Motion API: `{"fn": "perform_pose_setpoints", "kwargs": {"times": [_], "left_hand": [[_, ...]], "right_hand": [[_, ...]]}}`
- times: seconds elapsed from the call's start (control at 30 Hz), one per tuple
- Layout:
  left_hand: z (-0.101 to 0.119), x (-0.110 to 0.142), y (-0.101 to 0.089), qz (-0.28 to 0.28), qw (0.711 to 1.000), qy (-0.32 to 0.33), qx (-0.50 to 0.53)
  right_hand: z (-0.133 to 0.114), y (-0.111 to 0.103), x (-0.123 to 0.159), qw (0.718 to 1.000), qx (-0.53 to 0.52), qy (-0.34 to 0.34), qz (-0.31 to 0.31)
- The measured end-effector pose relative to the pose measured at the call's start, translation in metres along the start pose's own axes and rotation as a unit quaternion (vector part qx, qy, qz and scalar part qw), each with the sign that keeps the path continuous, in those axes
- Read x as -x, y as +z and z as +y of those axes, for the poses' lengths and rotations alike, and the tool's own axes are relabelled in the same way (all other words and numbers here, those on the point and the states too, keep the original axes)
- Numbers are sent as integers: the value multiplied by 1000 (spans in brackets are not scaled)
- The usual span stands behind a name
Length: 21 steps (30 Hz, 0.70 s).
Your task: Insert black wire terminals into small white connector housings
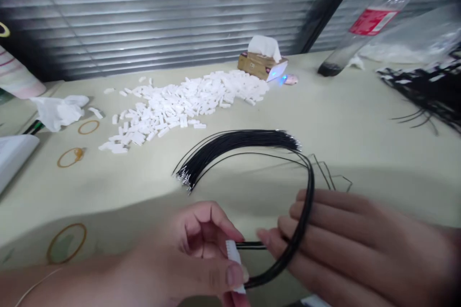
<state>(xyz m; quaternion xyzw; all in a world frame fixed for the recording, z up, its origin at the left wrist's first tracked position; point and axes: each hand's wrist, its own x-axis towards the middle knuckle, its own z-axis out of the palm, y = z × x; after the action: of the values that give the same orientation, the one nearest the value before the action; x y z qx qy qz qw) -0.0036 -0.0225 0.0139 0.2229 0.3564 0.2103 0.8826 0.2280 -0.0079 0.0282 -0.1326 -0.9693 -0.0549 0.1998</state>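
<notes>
My left hand [205, 254] is closed around a small white connector housing [234, 255], thumb on its near face and fingers behind. Several black wires [288, 254] run out of the housing's lower end and curve up in a loop in front of my right hand. At the housing's upper end, two short lengths of black wire [250, 245] lead to the fingertips of my right hand [334, 240]. Those fingertips are pressed together at the wire; the exact pinch is partly hidden. Beyond my hands lies a bundle of black wires [230, 146] with silvery terminals at its ends.
A pile of white connector housings [194, 96] spreads across the back of the table. Behind it stand a tissue box [261, 62] and a tilted bottle [370, 24]. More black wires [432, 86] lie at right. Rubber bands [66, 242] and crumpled tissue [61, 110] are at left.
</notes>
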Motion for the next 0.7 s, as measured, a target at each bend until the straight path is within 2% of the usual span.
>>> {"fn": "perform_pose_setpoints", "kwargs": {"times": [0.13, 0.27, 0.37, 0.57, 0.7], "left_hand": [[-2, -2, -5, 33, 997, 58, -42], [1, -4, -8, 110, 988, 75, -82], [4, -6, -7, 153, 980, 90, -87], [3, -11, -14, 185, 977, 80, -74], [-1, -14, -25, 198, 975, 81, -62]], "right_hand": [[26, -7, 31, 998, 60, 16, -17], [52, -7, 75, 987, 113, 103, -42], [65, -8, 97, 977, 135, 156, -46], [92, -17, 106, 954, 153, 253, -43], [107, -23, 116, 921, 184, 342, -14]]}}
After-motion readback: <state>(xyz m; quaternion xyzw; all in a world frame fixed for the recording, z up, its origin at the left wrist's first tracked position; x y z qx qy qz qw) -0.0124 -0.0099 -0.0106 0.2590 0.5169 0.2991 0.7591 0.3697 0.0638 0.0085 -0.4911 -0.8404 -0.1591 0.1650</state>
